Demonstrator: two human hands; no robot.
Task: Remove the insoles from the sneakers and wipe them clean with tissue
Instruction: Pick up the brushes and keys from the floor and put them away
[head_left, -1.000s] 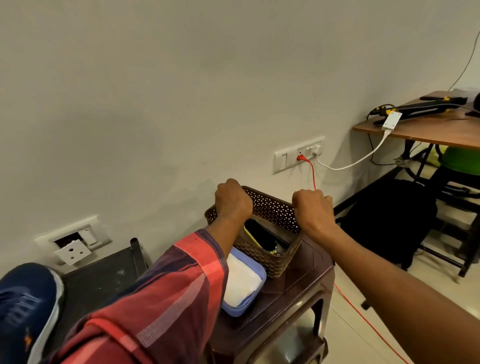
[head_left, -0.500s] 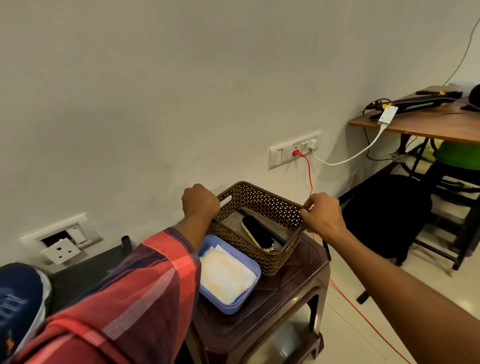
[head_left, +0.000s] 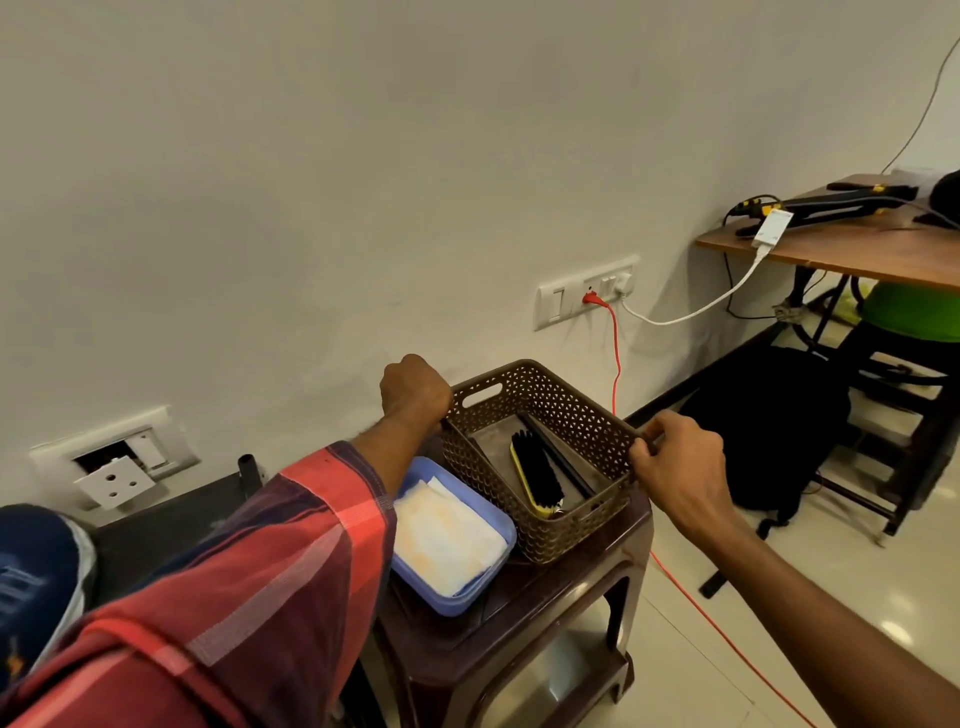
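Both hands grip a brown perforated basket (head_left: 561, 415) that sits on a dark brown plastic stool (head_left: 524, 618). The left hand (head_left: 414, 391) is closed in a fist over the basket's rim at about its 9 o'clock corner, knuckles up, the red checked sleeve (head_left: 270, 587) running back toward the camera. The right hand (head_left: 678, 467) pinches the rim at about 3 o'clock, its fingers (head_left: 655, 431) curled over the top edge and the thumb pressing the outer wall. The basket's base seems to rest on the stool, though whether it is slightly lifted cannot be told.

Inside the basket lies a brush (head_left: 536, 474) with black bristles and a yellow edge, between the two hands and touching neither; a dark flat strip lies just beside it at its 2 o'clock side.

The tissue (head_left: 441, 535), a folded white stack with a faint orange stain, lies in a light blue tray (head_left: 457, 597) on the stool, touching the basket's near wall, at about 6 o'clock from the left hand and under that forearm. No finger touches it.

A dark blue sneaker (head_left: 39, 577) with a white sole edge shows at the frame's 8 o'clock edge, well apart from both hands; its insole cannot be seen.

A red cable (head_left: 615, 343) hangs from a wall socket (head_left: 587, 291) at 12 o'clock from the basket.
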